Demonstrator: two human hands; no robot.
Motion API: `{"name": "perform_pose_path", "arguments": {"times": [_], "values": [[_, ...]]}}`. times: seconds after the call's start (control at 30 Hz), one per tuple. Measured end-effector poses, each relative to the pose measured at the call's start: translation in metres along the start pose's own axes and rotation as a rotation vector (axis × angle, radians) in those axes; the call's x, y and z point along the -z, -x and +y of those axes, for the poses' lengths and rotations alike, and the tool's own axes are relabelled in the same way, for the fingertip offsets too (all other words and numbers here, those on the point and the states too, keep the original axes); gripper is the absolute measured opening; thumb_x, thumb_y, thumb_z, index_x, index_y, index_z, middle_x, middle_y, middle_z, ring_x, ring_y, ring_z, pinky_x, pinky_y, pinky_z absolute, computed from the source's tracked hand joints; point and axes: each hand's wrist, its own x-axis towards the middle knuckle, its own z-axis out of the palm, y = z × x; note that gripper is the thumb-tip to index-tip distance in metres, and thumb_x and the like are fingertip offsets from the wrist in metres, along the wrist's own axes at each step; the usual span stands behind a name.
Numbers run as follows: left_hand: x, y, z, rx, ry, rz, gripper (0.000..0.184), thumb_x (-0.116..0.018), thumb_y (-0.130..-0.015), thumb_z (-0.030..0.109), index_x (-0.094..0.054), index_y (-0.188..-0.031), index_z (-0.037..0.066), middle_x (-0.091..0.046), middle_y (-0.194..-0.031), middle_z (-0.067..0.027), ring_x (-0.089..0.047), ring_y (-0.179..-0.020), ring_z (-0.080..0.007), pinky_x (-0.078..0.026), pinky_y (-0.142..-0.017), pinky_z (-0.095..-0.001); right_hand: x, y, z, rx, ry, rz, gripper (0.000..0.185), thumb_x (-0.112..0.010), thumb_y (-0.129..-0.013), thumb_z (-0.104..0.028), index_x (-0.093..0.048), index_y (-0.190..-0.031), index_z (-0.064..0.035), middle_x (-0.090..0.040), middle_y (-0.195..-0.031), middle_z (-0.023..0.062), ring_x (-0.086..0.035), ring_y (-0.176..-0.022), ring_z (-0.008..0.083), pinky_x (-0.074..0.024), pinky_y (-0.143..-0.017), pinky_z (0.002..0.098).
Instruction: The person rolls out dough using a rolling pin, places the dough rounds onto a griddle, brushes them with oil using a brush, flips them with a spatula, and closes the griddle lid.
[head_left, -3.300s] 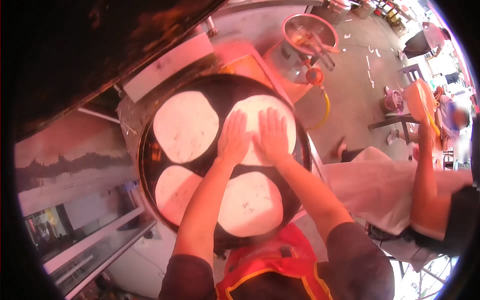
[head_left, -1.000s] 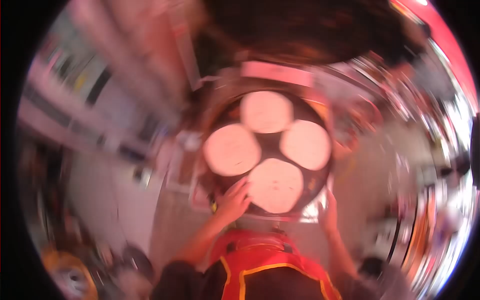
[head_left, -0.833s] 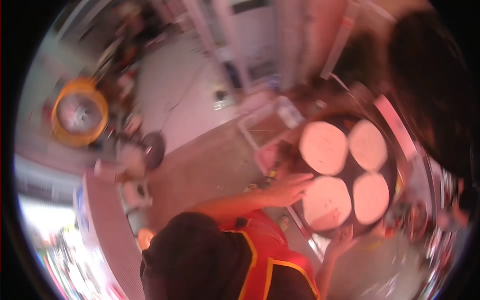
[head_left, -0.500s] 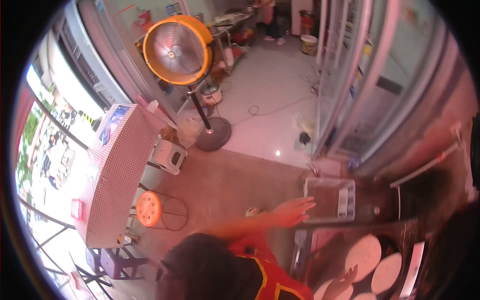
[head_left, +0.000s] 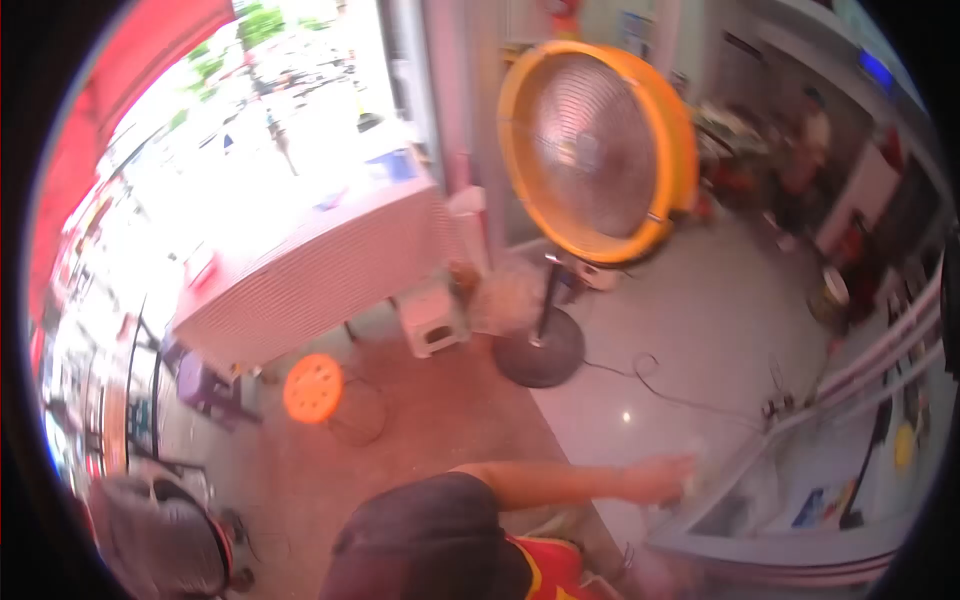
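Stretched out across the lower middle, my left arm leads from a dark sleeve (head_left: 420, 525) to my left hand (head_left: 655, 480). Motion smears its fingers, so I cannot tell whether they hold anything. It appears over the tiled floor, left of the glass-fronted case (head_left: 800, 500). My right hand (head_left: 665, 575) is a faint blur at the bottom edge, below the left one; its fingers cannot be made out. A red garment with yellow trim (head_left: 555, 565) shows on my body between the arms.
A large orange fan (head_left: 600, 150) stands on a round base (head_left: 540, 347), its cord on the floor. Leftward are a checkered-cloth table (head_left: 320, 290), a white stool (head_left: 433, 320), an orange stool (head_left: 313, 388) and purple stools (head_left: 208, 388). A person (head_left: 808, 140) is in the back room.
My view has swung left, so the fan and table appear farther right. The hot plate with pale round flatbreads, under my right hand before, is out of sight. My left hand's outstretched fingers are now blurred.
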Motion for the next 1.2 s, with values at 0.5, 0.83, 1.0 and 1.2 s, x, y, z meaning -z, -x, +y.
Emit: {"name": "perform_pose_path", "arguments": {"times": [0.5,0.83,1.0,1.2], "values": [[0.199,-0.427,-0.325,0.401,0.167,0.661,0.034,-0.057,-0.094,0.012,-0.056,-0.123,-0.005,-0.059,-0.123,-0.0167,-0.057,-0.112,-0.0226,-0.046,-0.092,-0.0327,-0.103,-0.647,-0.039,0.325,-0.547,-0.040,0.053,-0.060,-0.082,-0.002,-0.045,-0.134,-0.0016,-0.048,-0.134,0.0207,-0.045,-0.126,0.0366,-0.0379,-0.105,0.0427],[0.379,-0.607,-0.617,0.569,0.312,0.964,0.030,-0.059,-0.092,0.023,-0.064,-0.109,0.000,-0.063,-0.098,-0.0047,-0.058,-0.088,-0.0144,-0.047,-0.078,-0.0280,-0.211,-0.906,0.134,-0.039,0.093,-0.205,0.055,-0.055,-0.086,-0.010,-0.040,-0.137,0.0006,-0.043,-0.140,0.0221,-0.038,-0.132,0.0381,-0.0273,-0.112,0.0453],[0.452,-0.724,-0.713,0.815,0.507,1.029,0.028,-0.057,-0.092,0.019,-0.061,-0.112,-0.001,-0.063,-0.101,-0.0059,-0.059,-0.086,-0.0146,-0.050,-0.075,-0.0277,-0.258,-0.862,0.356,-0.747,0.409,-0.459,0.063,-0.065,-0.078,-0.023,-0.046,-0.131,0.0045,-0.054,-0.124,0.0270,-0.054,-0.115,0.0412,-0.0413,-0.101,0.0464],[0.546,-0.813,-0.923,0.747,0.935,0.968,0.041,-0.038,-0.097,0.014,-0.045,-0.134,-0.001,-0.057,-0.125,-0.0162,-0.059,-0.107,-0.0241,-0.051,-0.088,-0.0370,-0.373,-0.911,0.431,-0.597,0.726,-0.685,0.024,-0.060,-0.079,-0.023,-0.073,-0.097,-0.0125,-0.071,-0.099,0.0095,-0.067,-0.099,0.0258,-0.0513,-0.082,0.0420]]}}
